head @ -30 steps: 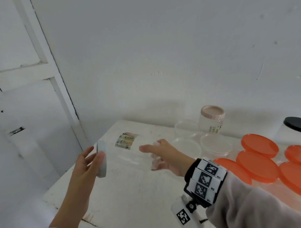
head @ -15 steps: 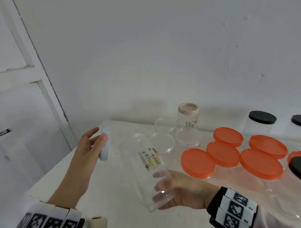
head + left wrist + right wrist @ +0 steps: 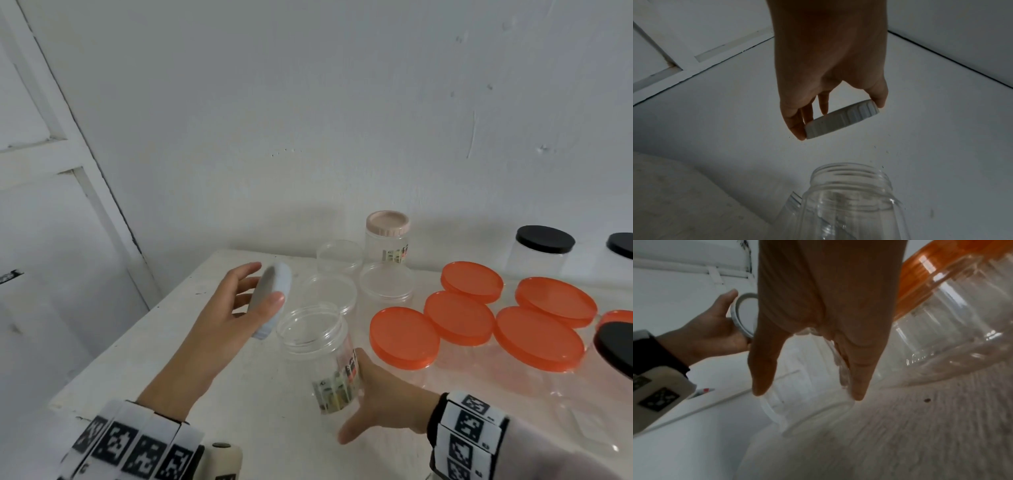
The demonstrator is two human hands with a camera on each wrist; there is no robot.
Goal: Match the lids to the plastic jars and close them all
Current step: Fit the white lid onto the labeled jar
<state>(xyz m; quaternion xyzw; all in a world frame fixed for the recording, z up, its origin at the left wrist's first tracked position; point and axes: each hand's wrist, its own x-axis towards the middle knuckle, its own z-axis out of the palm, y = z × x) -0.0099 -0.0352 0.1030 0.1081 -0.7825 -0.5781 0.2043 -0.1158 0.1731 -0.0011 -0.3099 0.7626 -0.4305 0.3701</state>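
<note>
A clear plastic jar with a printed label stands upright near the table's front, its threaded mouth uncovered. My right hand grips its lower body from the right; in the right wrist view the thumb and fingers wrap the jar. My left hand pinches a ribbed white lid by its rim, tilted on edge, just left of and above the jar's mouth. The lid hangs above the mouth in the left wrist view, and the right wrist view shows its hollow underside.
Several orange-lidded jars crowd the table's right side. A pink-lidded jar and black-lidded jars stand by the wall. Clear shallow containers sit behind the held jar. The white table ends at the left, near a door frame.
My right hand has stood the jar upright from a tilted hold. The left hand has brought the white lid right, close to the jar's mouth.
</note>
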